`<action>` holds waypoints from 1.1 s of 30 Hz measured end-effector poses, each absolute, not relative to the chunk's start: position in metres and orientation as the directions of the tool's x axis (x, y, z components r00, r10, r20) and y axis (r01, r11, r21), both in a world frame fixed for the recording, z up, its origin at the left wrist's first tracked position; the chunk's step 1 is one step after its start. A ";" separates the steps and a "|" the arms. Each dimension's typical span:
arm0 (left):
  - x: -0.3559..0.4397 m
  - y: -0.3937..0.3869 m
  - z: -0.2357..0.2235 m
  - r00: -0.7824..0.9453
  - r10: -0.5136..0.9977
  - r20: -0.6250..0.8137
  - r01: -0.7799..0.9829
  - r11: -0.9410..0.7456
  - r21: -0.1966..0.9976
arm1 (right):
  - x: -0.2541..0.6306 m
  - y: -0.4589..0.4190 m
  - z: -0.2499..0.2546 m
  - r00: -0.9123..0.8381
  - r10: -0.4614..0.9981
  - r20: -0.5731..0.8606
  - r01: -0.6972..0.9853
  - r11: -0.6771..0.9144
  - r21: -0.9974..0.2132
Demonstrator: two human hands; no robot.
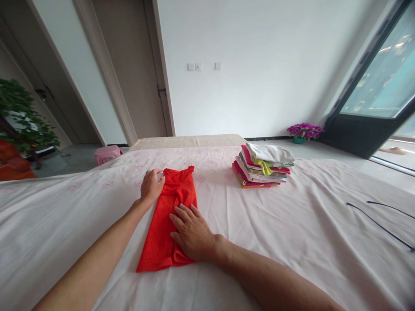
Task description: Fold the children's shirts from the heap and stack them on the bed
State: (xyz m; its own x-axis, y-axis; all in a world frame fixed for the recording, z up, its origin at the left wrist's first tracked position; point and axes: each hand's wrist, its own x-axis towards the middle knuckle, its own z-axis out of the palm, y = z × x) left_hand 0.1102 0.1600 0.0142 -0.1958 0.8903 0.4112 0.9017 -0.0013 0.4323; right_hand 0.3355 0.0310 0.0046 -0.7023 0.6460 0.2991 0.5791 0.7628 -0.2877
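A red garment (168, 224) lies folded lengthwise into a long strip on the pale pink bed sheet (292, 233). My left hand (151, 185) rests at the strip's far left corner, fingers curled over the cloth's edge. My right hand (191, 233) lies flat on the garment's near part, fingers stretched out and pressing the fabric down. A stack of folded clothes (261, 170) in mixed colours, with a white piece on top, sits on the bed to the right, apart from both hands.
A black cord (379, 222) lies on the sheet at the right. Beyond the bed are a pink stool (106, 153), a potted green plant (19, 116), a closed door (136, 73), purple flowers (304, 131) by the wall and a dark-framed window (376, 95).
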 end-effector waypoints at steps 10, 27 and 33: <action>0.102 0.123 0.007 0.328 0.871 0.366 0.910 -0.395 0.125 | 0.335 0.031 0.002 -0.692 0.643 0.328 0.580 0.766 -0.277; 0.128 0.167 -0.031 0.249 0.930 0.271 0.935 -0.304 0.184 | 0.336 0.031 0.005 -0.703 0.635 0.319 0.573 0.772 -0.274; 0.125 0.155 -0.033 0.239 0.936 0.257 0.952 -0.279 0.129 | 0.335 0.032 0.000 -0.700 0.628 0.340 0.570 0.778 -0.264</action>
State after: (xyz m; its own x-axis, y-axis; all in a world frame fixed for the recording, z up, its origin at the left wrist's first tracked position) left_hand 0.1253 0.1553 -0.0327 0.2394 0.9362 0.2574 0.9517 -0.2787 0.1286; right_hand 0.3348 0.0321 -0.0003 -0.7004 0.6278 0.3395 0.5696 0.7783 -0.2642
